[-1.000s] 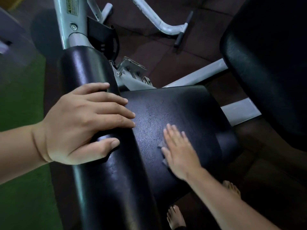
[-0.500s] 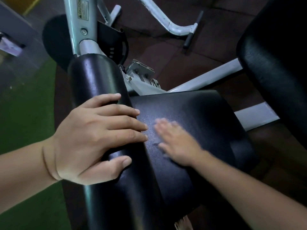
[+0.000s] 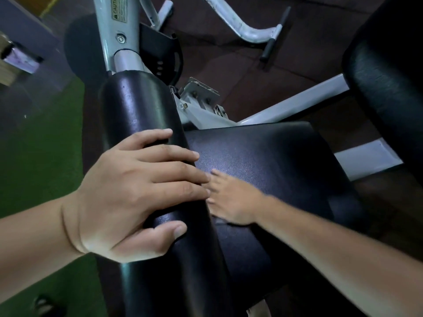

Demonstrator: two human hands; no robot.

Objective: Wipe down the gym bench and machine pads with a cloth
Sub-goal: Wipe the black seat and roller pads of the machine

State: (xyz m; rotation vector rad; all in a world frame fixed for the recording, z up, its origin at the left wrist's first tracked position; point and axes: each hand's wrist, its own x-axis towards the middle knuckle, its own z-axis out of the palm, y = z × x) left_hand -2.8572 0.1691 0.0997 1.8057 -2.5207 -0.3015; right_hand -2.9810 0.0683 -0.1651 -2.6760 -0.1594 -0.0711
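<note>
My left hand (image 3: 137,193) holds the black roller pad (image 3: 137,106): the fingers lie over its top and the thumb wraps its near side. On the flat black seat pad (image 3: 274,156), my right hand (image 3: 231,200) lies flat, blurred, with straight fingers. It presses a thin grey cloth (image 3: 218,221) against the pad. Only a sliver of the cloth shows under the palm. The right fingertips reach the edge of the roller pad, just under my left fingers.
A second black pad (image 3: 389,88) rises at the right. White frame tubes (image 3: 286,104) run under the seat, and a bent white bar with a black grip (image 3: 240,26) lies on the dark floor behind. Green flooring (image 3: 41,156) lies to the left.
My right hand has slid left across the seat pad, from its middle to the roller pad's edge. My left hand keeps the same hold on the roller.
</note>
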